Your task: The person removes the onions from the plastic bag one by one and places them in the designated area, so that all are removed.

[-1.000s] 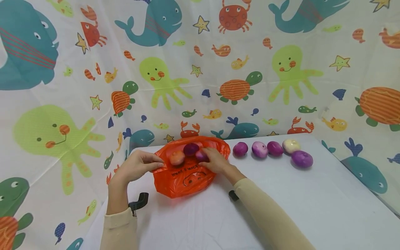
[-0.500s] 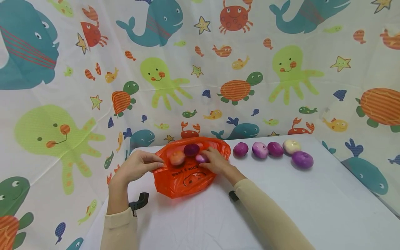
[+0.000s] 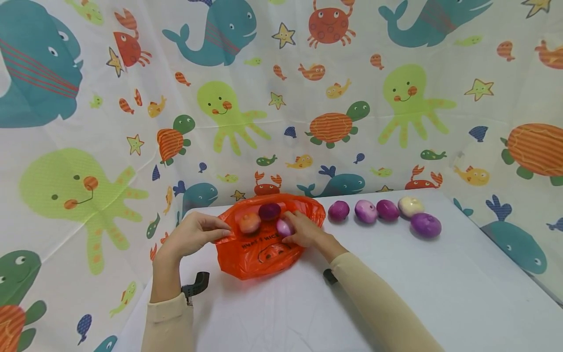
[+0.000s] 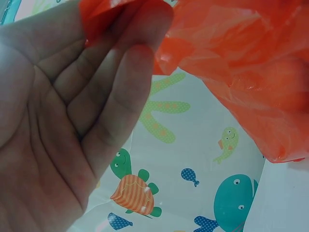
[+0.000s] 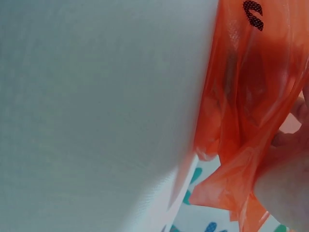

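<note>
An orange-red plastic bag point(image 3: 252, 261) with black print lies on its side in the head view, its mouth spread wide. My left hand point(image 3: 195, 236) pinches the left edge of the mouth; in the left wrist view the film point(image 4: 227, 43) is at its fingertips. At the right of the mouth my right hand point(image 3: 305, 230) holds a light purple onion point(image 3: 285, 228), partly hidden by the fingers. Inside sit a dark purple onion point(image 3: 270, 211) and an orange-looking pale onion point(image 3: 249, 223). Most of the right hand point(image 5: 285, 174) is cut off in the right wrist view.
To the bag's right, at the back of the white table point(image 3: 387, 278), stand several purple onions point(image 3: 366, 211) and a cream-white onion point(image 3: 411, 207). Behind the table hangs a curtain point(image 3: 281, 112) printed with sea animals.
The light purple onion has come more into view and shifted slightly lower, with my right fingers round it. My left hand and the bag are almost unmoved.
</note>
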Tool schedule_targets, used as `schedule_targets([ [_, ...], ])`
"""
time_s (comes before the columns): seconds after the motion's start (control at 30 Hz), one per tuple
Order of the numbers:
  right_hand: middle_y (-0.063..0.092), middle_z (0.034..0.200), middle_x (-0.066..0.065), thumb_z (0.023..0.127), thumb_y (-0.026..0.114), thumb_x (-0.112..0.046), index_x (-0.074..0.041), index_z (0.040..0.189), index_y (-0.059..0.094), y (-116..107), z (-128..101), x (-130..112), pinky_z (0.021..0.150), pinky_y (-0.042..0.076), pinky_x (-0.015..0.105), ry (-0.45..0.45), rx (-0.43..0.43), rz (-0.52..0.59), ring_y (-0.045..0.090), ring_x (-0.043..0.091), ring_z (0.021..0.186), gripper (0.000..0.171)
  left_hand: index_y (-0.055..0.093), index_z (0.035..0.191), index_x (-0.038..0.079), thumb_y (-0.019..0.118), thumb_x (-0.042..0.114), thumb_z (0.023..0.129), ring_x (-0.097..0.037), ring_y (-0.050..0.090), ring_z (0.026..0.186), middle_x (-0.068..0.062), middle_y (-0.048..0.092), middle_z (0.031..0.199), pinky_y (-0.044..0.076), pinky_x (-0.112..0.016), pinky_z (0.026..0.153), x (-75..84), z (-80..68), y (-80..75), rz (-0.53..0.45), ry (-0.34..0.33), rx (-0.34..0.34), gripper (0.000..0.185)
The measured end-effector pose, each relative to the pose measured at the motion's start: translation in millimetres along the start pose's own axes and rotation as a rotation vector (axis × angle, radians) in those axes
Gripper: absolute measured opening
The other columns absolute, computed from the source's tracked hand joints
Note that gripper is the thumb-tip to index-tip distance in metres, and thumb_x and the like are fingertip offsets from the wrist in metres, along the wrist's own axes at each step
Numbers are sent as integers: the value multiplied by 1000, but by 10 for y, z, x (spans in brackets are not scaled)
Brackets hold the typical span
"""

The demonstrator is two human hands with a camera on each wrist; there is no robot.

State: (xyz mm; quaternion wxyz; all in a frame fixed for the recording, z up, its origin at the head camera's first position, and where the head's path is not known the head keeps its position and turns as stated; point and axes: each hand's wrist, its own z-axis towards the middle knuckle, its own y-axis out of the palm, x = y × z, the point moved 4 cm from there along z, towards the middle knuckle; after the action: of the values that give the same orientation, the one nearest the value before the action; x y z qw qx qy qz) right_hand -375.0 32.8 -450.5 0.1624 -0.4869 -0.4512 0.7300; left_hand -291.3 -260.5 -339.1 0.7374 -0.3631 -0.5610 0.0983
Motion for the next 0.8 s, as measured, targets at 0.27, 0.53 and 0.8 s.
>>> schedule_targets([
  [0.27,49,137,11,87,85,-20,-17,147,50,16,-30,-15,108,52,50,31,-20,26,59,30,118,70,82,106,11,76,22,96,-21,72,84,-6,79,96,62,-31,76,-6,-4,5,-10,2,-4,16],
  [0.53,57,145,8,87,85,-18,-14,148,53,8,-39,-35,116,45,52,-1,-5,66,50,29,136,69,82,106,11,77,21,96,-22,72,84,-6,79,95,63,-32,76,-5,-8,11,-14,-9,-4,16],
  [0.8,50,144,4,85,85,-27,-26,149,54,-220,-152,-63,104,55,50,-9,111,127,51,25,131,71,82,105,12,77,21,96,-22,72,83,-6,79,94,64,-38,77,0,-7,0,2,-10,3,15],
])
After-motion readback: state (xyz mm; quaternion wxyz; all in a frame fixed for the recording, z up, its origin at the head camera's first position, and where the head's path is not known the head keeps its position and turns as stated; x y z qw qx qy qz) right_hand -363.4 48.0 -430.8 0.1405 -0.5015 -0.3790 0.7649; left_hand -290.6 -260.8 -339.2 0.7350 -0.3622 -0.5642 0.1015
